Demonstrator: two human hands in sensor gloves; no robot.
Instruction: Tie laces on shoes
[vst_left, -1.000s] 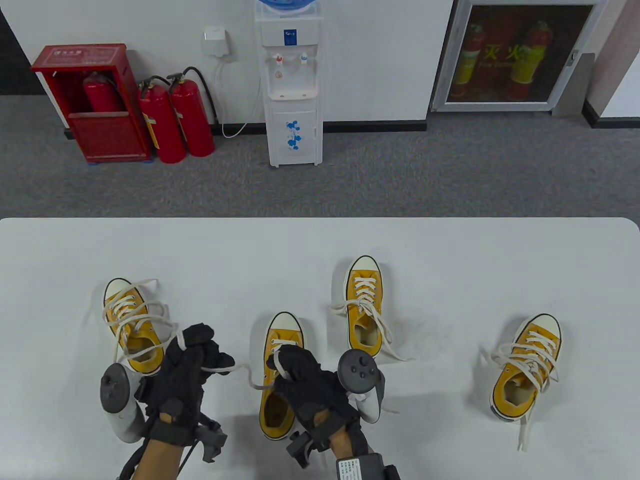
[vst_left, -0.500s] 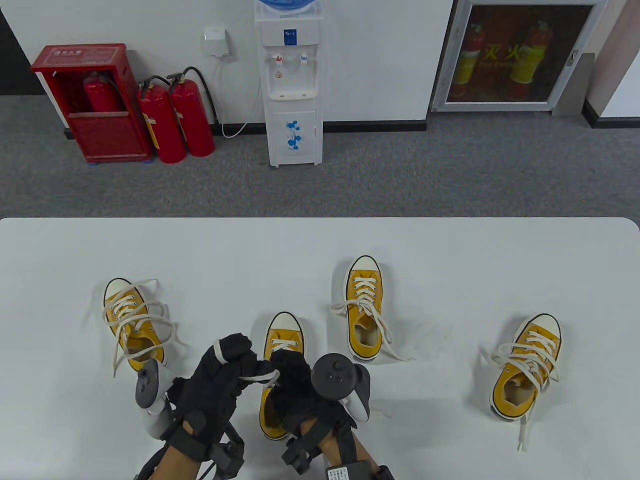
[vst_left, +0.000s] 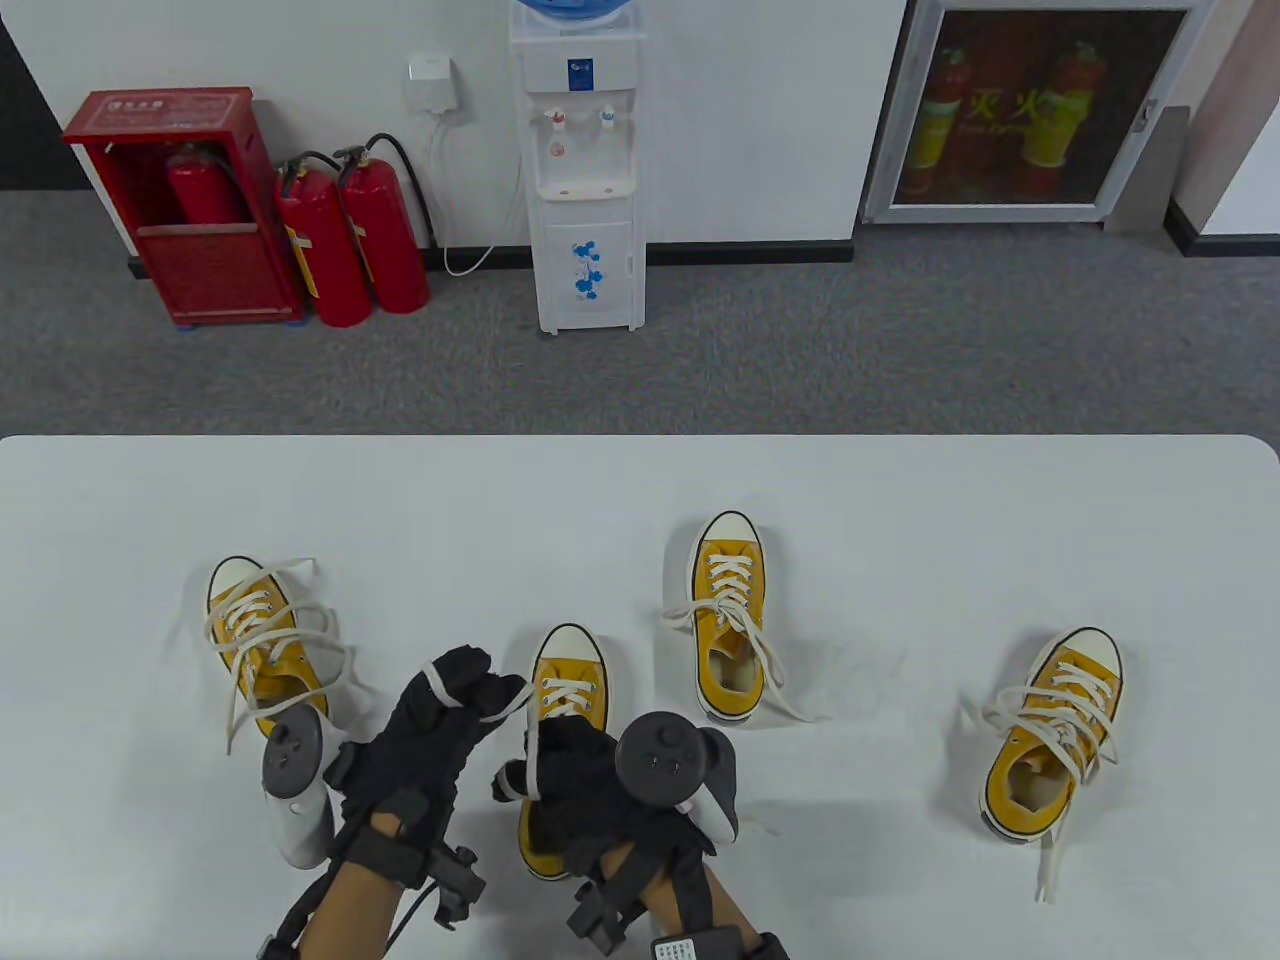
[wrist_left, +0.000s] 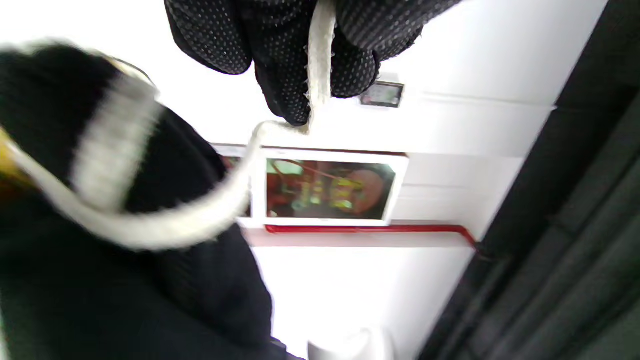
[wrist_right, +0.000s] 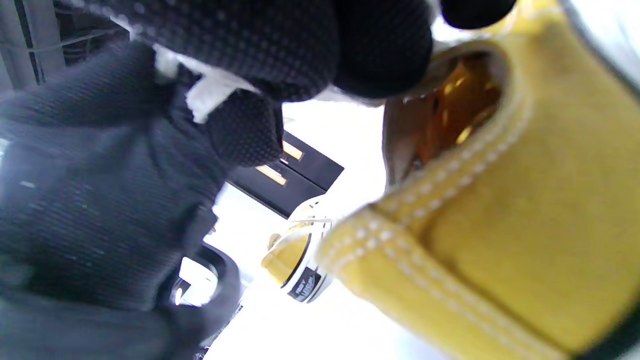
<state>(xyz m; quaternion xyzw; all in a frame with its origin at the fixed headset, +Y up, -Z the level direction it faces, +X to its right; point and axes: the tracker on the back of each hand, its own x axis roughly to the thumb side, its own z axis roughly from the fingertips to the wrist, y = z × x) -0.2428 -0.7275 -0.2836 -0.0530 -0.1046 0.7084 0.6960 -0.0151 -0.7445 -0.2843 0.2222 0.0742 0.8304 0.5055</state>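
I'm mid-knot on the shoe (vst_left: 566, 700) in front of me, near the table's (vst_left: 640, 500) close edge, between my two hands. My left hand (vst_left: 440, 725) has the lace (vst_left: 470, 705) wrapped over its curled fingers and pinched at the tips, and the left wrist view shows the strand running down between them. My right hand (vst_left: 580, 775) sits over the shoe's opening, fingers curled round a white bit of lace, though that wrist view is too blurred for me to say whether it's a loop or a single strand. I judge this is the crossing or looping stage, nothing cinched yet. Next I need to pass one strand under the other and draw both hands apart, keeping tension even so the lace doesn't slip off my fingertips. The shoe's long axis runs away from me, white toe cap pointing to the far edge, heel toward me under my right hand.
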